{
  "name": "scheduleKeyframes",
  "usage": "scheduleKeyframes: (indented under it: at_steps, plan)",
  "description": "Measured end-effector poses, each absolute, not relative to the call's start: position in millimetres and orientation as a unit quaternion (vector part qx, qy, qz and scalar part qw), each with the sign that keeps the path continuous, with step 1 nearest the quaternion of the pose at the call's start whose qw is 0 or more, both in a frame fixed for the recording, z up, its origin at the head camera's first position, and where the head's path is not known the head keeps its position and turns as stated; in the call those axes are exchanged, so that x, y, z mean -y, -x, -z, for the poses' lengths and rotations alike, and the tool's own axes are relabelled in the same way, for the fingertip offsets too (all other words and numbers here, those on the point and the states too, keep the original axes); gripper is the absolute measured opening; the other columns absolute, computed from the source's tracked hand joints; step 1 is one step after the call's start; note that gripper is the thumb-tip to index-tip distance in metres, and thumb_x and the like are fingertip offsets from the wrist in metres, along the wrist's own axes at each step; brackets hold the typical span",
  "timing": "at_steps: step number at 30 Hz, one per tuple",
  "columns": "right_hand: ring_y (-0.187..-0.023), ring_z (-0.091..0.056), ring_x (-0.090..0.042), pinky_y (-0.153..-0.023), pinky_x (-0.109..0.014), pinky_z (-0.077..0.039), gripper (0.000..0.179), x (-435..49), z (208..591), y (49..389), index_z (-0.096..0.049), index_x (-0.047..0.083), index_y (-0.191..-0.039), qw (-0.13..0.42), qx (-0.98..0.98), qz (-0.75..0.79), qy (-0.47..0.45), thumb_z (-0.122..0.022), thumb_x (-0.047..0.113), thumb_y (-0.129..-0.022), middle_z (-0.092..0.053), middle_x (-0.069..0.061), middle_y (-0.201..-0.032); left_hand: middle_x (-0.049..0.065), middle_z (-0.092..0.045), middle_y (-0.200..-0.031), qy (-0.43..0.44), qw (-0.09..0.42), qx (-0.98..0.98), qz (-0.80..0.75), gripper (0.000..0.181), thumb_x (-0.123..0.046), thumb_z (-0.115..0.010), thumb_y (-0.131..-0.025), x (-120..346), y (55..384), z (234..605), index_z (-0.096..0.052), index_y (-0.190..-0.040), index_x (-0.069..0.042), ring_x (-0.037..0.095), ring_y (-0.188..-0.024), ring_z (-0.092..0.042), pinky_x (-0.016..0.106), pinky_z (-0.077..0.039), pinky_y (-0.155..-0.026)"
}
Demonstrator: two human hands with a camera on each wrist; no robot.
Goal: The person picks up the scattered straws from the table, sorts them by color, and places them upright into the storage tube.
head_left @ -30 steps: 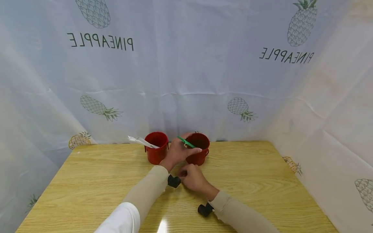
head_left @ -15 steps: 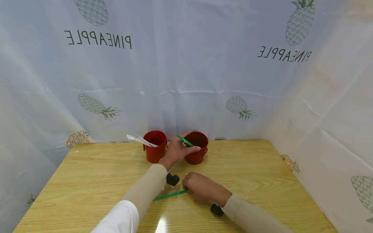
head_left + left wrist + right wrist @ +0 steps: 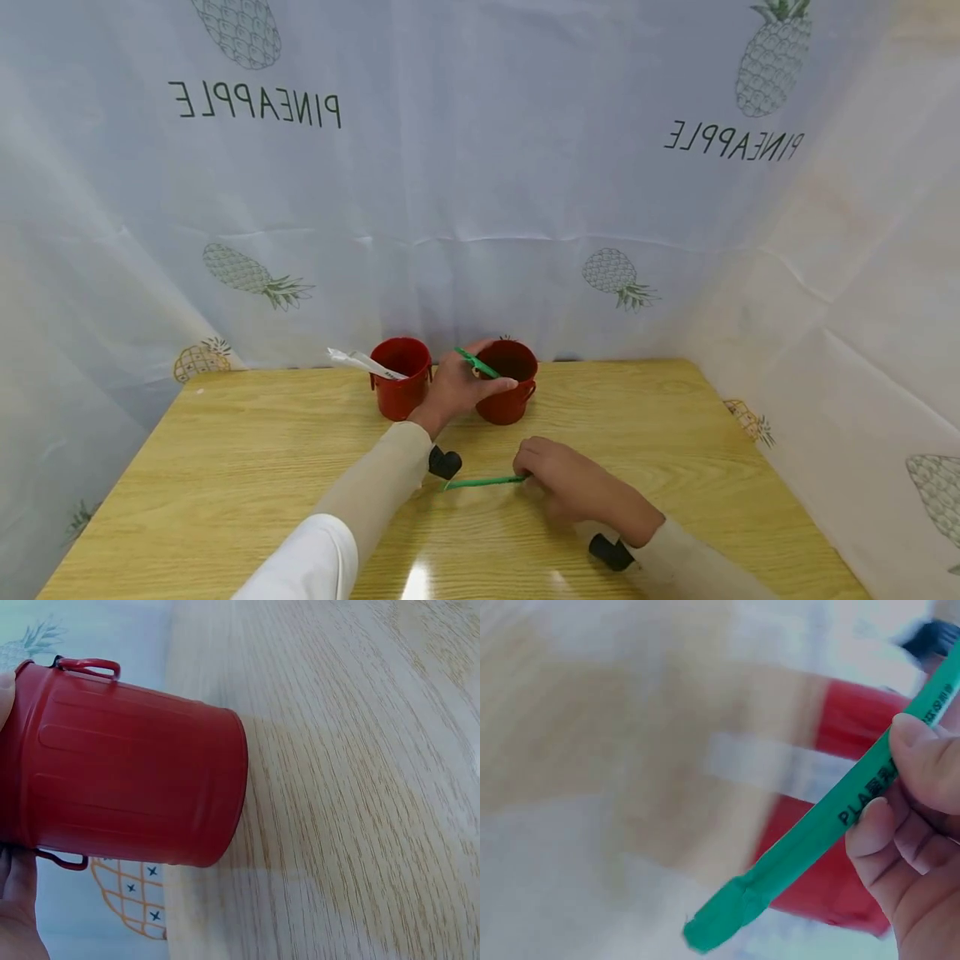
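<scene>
My left hand (image 3: 453, 385) grips the rim of the right-hand red bucket (image 3: 506, 406), thumb across its near edge. This small bucket, with side handles, stands upright on the table. A green straw (image 3: 477, 362) leans out over its rim, beside the left hand. In front of the bucket, my right hand (image 3: 567, 481) pinches one end of another green straw (image 3: 483, 482). That straw lies almost level, its free end pointing left. In the right wrist view, the pinched green straw (image 3: 810, 844) has black print and a crimped wrapper end, with thumb and fingertips on it.
A second red bucket (image 3: 401, 402) stands to the left, a white wrapped straw (image 3: 367, 364) leaning out of it. Behind both hangs a pineapple-print curtain (image 3: 480, 167) at the back edge of the wooden table (image 3: 262, 442). Black cameras sit on both wrists.
My right hand has drawn back from near the bucket and moved right, bringing the green straw into view. My left hand stays on the bucket.
</scene>
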State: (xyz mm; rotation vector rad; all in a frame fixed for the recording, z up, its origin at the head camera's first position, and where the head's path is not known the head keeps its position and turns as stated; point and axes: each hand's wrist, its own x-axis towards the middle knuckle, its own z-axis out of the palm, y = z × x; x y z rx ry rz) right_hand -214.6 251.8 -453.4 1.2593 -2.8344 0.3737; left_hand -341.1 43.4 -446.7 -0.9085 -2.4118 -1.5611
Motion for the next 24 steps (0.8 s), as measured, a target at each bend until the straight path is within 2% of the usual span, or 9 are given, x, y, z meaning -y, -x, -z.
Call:
scheduleKeyframes:
  at_steps: [2, 9, 13, 18, 21, 24]
  plan:
    - [-0.081, -0.043, -0.001, -0.072, -0.017, -0.044, 0.017, -257.9, 442.4, 214.5, -0.059, 0.012, -0.096, 0.048, 0.891, -0.186, -0.411, -0.069, -0.001, -0.096, -0.053, 0.006, -0.090, 0.006, -0.074, -0.131, 0.303, 0.064, 0.797, 0.518, 0.060, -0.027, -0.087, -0.086, -43.8, 341.0, 446.8, -0.065, -0.139, -0.013, 0.024, -0.119, -0.070, 0.046, -0.062, -0.095]
    - [-0.075, -0.048, -0.005, -0.065, -0.019, -0.045, 0.018, -263.8, 395.2, 230.0, -0.060, 0.009, -0.096, 0.196, 0.822, -0.330, -0.420, -0.068, -0.007, -0.093, -0.058, 0.001, -0.085, 0.005, -0.074, -0.130, 0.308, 0.058, 0.792, 0.524, 0.057, -0.024, -0.086, -0.087, -45.2, 341.3, 445.4, -0.065, -0.139, -0.014, 0.026, -0.118, -0.070, 0.046, -0.062, -0.095]
    - [-0.074, -0.052, -0.011, -0.064, -0.022, -0.047, 0.014, -258.2, 375.4, 248.9, -0.062, 0.005, -0.097, 0.246, 0.803, -0.373, -0.395, -0.066, -0.008, -0.094, -0.060, -0.005, -0.086, 0.009, -0.073, -0.131, 0.315, 0.058, 0.784, 0.532, 0.056, -0.023, -0.086, -0.087, -44.6, 342.4, 445.2, -0.065, -0.138, -0.010, 0.030, -0.121, -0.069, 0.049, -0.061, -0.097]
    - [-0.078, -0.065, -0.020, -0.071, -0.026, -0.058, 0.012, -247.5, 373.6, 276.3, -0.063, 0.000, -0.098, 0.265, 0.800, -0.400, -0.361, -0.067, -0.010, -0.094, -0.065, -0.012, -0.090, 0.016, -0.072, -0.131, 0.326, 0.060, 0.775, 0.538, 0.056, -0.022, -0.085, -0.088, -44.0, 343.8, 446.7, -0.064, -0.138, -0.005, 0.036, -0.120, -0.070, 0.052, -0.060, -0.098]
    - [-0.082, -0.069, -0.023, -0.073, -0.028, -0.060, 0.009, -243.8, 382.9, 289.2, -0.064, 0.000, -0.099, 0.254, 0.809, -0.408, -0.337, -0.067, -0.008, -0.095, -0.066, -0.014, -0.093, 0.015, -0.073, -0.131, 0.334, 0.065, 0.775, 0.533, 0.054, -0.021, -0.084, -0.089, -44.6, 344.1, 448.0, -0.065, -0.137, -0.007, 0.034, -0.119, -0.071, 0.050, -0.061, -0.098]
    - [-0.085, -0.070, -0.024, -0.073, -0.030, -0.060, 0.009, -240.3, 393.2, 296.6, -0.066, 0.000, -0.101, 0.232, 0.820, -0.414, -0.320, -0.067, -0.007, -0.096, -0.068, -0.014, -0.096, 0.008, -0.074, -0.129, 0.335, 0.071, 0.779, 0.525, 0.053, -0.022, -0.085, -0.088, -45.0, 344.0, 448.6, -0.066, -0.137, -0.014, 0.027, -0.117, -0.072, 0.046, -0.062, -0.096]
